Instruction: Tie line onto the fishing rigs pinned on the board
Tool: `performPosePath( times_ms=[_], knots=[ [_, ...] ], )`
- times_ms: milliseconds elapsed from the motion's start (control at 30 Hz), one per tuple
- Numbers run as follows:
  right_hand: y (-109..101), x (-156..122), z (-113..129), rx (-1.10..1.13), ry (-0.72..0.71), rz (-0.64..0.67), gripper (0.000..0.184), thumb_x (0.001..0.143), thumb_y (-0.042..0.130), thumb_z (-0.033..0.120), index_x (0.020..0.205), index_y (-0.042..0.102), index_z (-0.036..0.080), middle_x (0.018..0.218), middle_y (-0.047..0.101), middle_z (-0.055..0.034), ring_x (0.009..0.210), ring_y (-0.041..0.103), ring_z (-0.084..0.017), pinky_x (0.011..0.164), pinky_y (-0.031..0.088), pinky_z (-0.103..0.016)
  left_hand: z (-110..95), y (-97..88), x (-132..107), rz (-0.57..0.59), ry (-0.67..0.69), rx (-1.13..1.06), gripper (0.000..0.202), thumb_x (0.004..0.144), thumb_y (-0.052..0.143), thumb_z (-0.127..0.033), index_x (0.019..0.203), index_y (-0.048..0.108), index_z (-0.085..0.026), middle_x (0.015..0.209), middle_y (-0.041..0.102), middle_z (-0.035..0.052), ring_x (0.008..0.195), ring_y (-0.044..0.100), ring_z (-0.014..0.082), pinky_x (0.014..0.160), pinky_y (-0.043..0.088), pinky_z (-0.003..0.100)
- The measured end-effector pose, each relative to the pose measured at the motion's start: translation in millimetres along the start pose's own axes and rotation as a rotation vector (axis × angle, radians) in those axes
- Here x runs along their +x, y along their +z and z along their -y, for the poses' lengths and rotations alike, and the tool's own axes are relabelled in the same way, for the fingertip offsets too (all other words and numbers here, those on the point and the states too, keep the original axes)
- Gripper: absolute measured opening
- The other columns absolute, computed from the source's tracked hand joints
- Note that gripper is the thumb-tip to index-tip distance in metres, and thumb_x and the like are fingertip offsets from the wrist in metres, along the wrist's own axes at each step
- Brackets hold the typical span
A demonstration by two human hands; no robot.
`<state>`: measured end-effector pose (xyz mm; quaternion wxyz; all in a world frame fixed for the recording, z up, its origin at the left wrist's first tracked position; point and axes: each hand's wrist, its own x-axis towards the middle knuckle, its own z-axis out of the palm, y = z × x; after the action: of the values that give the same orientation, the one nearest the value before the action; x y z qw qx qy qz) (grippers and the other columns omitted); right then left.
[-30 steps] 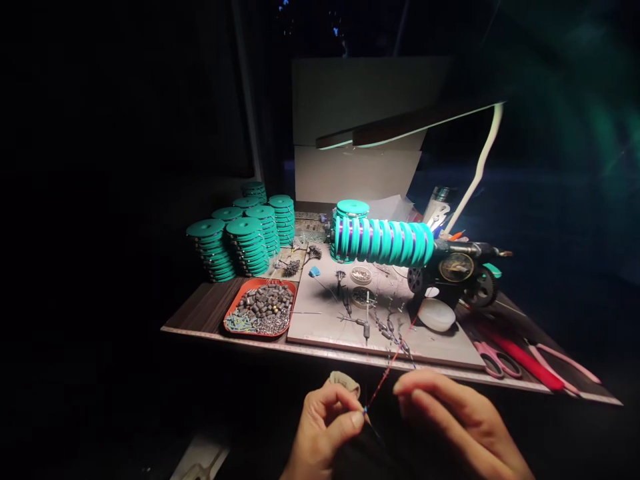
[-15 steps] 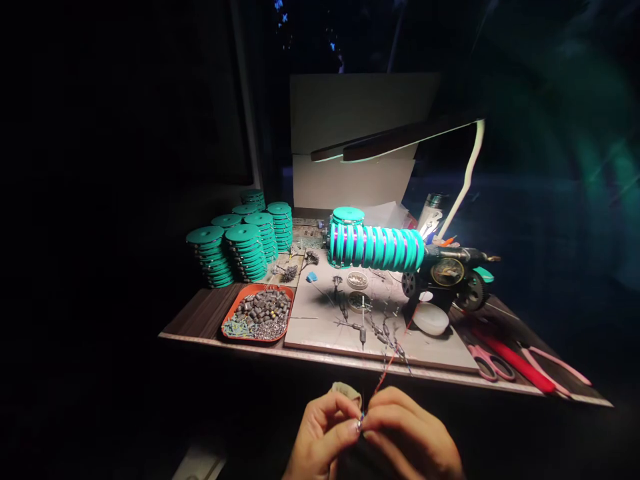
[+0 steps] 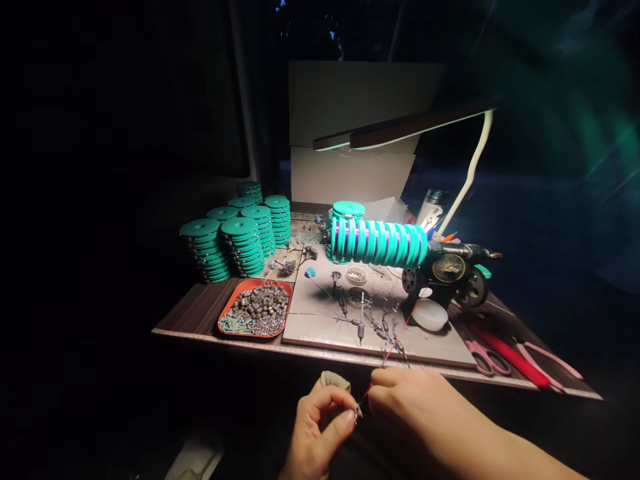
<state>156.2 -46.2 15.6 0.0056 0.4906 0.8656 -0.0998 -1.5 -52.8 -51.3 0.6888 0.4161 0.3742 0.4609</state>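
Low at the front of the table, my left hand (image 3: pixel 323 427) pinches a small shiny metal piece (image 3: pixel 356 415) between thumb and forefinger; its exact kind is too small to make out. A beige cover (image 3: pixel 335 381) sits on one finger of that hand. Just to the right, my right hand (image 3: pixel 405 400) is closed, back upward, its fingertips mostly hidden. From between the hands a thin red line (image 3: pixel 389 358) runs up over the board's edge, and my right fingers appear closed on it. Several dark sinkers on lines (image 3: pixel 383 332) lie on the board beyond.
An orange tray (image 3: pixel 220 327) of sinkers and small parts stands left of the board (image 3: pixel 310 333). Behind are stacked green foam spools (image 3: pixel 200 230) and a winder (image 3: pixel 447 267) loaded with more. Pink-handled scissors (image 3: pixel 487 360) and pliers (image 3: pixel 550 363) lie right. A lamp (image 3: pixel 475 157) arches above.
My right hand has turned back-up and shifted slightly away from the left fingertips, its forearm now showing. My left hand keeps its pinch. The whole view has shifted slightly.
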Motion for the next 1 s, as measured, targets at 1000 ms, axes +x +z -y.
performPosePath(
  times_ms=[1000],
  knots=[
    [-2.9, 3.8, 12.0, -0.085, -0.085, -0.235, 0.011, 0.064, 0.062, 0.008, 0.062, 0.056, 0.017, 0.060, 0.060, -0.0008, 0.049, 0.054, -0.014, 0.041, 0.030, -0.024, 12.7, -7.6, 11.1, -0.010, 0.201, 0.226, 0.026, 0.068, 0.064, -0.042, 0.061, 0.065, -0.017, 0.061, 0.047, 0.0005, 0.058, 0.042, 0.0135, 0.055, 0.032, 0.024]
  ],
)
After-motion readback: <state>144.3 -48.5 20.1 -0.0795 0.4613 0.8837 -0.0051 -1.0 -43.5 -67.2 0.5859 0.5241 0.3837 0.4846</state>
